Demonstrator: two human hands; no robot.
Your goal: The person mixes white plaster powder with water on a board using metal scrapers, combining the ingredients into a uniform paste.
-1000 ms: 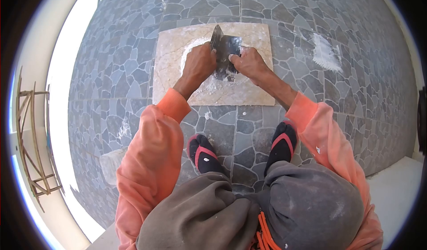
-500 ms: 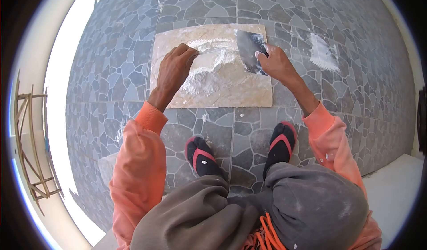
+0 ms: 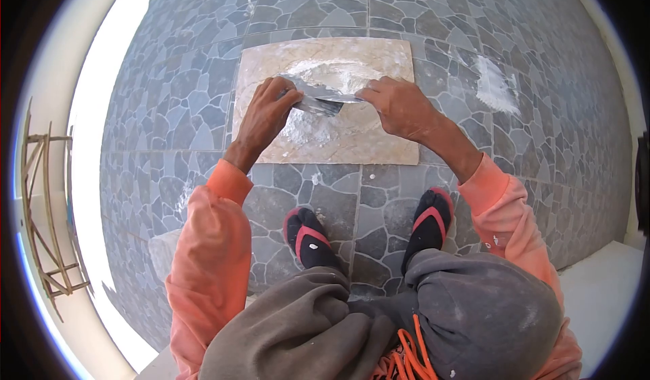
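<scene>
My left hand point(image 3: 266, 109) is closed around a flat scraper point(image 3: 319, 106), its dark blade pointing right. My right hand point(image 3: 401, 108) grips a second scraper point(image 3: 345, 98), turned so its blade shows as a thin bright edge. The two blades overlap between my hands, above the white powder point(image 3: 306, 131). This powder lies in a loose heap on a beige, marbled square board point(image 3: 379, 151). Both handles are mostly hidden by my fingers.
The board lies on grey stone-patterned floor tiles point(image 3: 189, 109). A white smear point(image 3: 496, 85) marks the floor to the right. My sandalled feet point(image 3: 311, 239) are just below the board. A wooden frame point(image 3: 51, 211) stands at the far left.
My right hand has moved left and turned its scraper from face-up to edge-on. The scraper in my left hand has tilted, and the blades now cross over the powder.
</scene>
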